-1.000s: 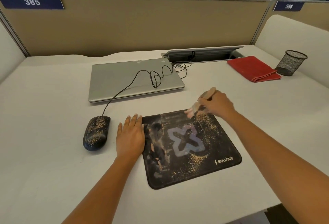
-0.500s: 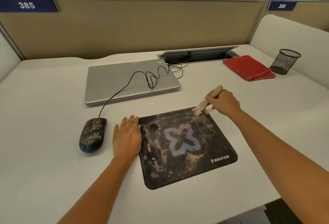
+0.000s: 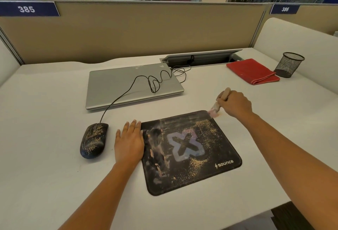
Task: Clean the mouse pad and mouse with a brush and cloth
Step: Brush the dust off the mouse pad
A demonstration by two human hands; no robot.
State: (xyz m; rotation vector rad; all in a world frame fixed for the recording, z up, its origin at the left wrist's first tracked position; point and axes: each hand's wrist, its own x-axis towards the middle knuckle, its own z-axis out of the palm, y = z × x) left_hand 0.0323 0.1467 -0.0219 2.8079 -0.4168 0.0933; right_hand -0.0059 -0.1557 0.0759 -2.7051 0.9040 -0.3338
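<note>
A black mouse pad [image 3: 190, 153] with an X logo lies on the white desk, strewn with tan dust and smears. My right hand [image 3: 235, 103] grips a small wooden-handled brush [image 3: 217, 104]; its bristles touch the desk just past the pad's far right corner. My left hand [image 3: 129, 142] rests flat on the desk, fingers straight, against the pad's left edge. A black wired mouse [image 3: 93, 140], also dusty, sits left of that hand. A folded red cloth [image 3: 253, 71] lies at the back right.
A closed silver laptop [image 3: 131, 87] lies behind the pad with the mouse cable [image 3: 153, 81] looped over it. A black mesh cup [image 3: 289, 65] stands beside the cloth. An open cable slot [image 3: 201, 58] sits at the desk's back. The desk edge is near right.
My right hand has swept the brush to the right, from the pad's far edge off past its far right corner. My left hand stays flat beside the pad.
</note>
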